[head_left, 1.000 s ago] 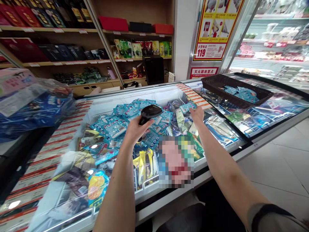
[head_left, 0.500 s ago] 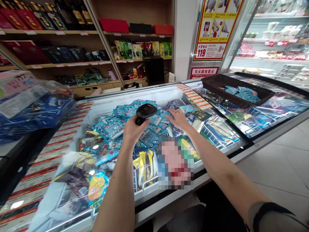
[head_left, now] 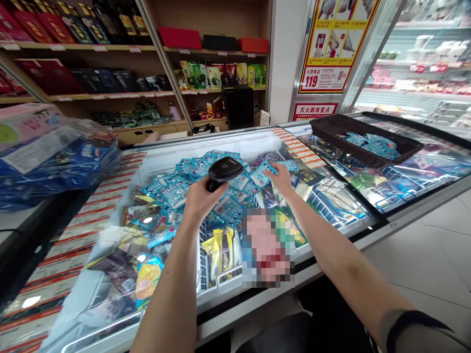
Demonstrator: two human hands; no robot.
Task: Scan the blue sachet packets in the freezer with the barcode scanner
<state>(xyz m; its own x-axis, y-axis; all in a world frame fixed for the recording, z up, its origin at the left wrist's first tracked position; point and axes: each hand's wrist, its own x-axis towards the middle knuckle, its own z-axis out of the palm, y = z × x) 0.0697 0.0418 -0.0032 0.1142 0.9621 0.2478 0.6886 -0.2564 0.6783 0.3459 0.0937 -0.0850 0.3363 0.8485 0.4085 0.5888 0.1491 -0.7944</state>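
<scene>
My left hand (head_left: pixel 200 198) is wrapped round the handle of a black handheld barcode scanner (head_left: pixel 225 168), above the freezer's glass top. Blue packets (head_left: pixel 172 192) lie in a loose heap on the glass, under and around the scanner. At the right side of the heap, my right hand (head_left: pixel 281 179) pinches one blue packet (head_left: pixel 260 175) by its right edge. Another blue packet (head_left: pixel 289 165) lies just beyond my right hand. Print on the packets is too small to read.
A brown basket (head_left: pixel 408 142) with blue packets stands on the freezer at the right. Plastic-wrapped packs (head_left: pixel 59 157) sit at the left. Frozen goods in wire baskets (head_left: pixel 224 277) show through the glass. Behind are shelves (head_left: pixel 106 94) of boxes and bottles. A blurred patch hides the front middle.
My right hand has closed on a blue packet at the heap's right side and tilted it up. My left hand still holds the scanner in nearly the same place. The view has shifted slightly.
</scene>
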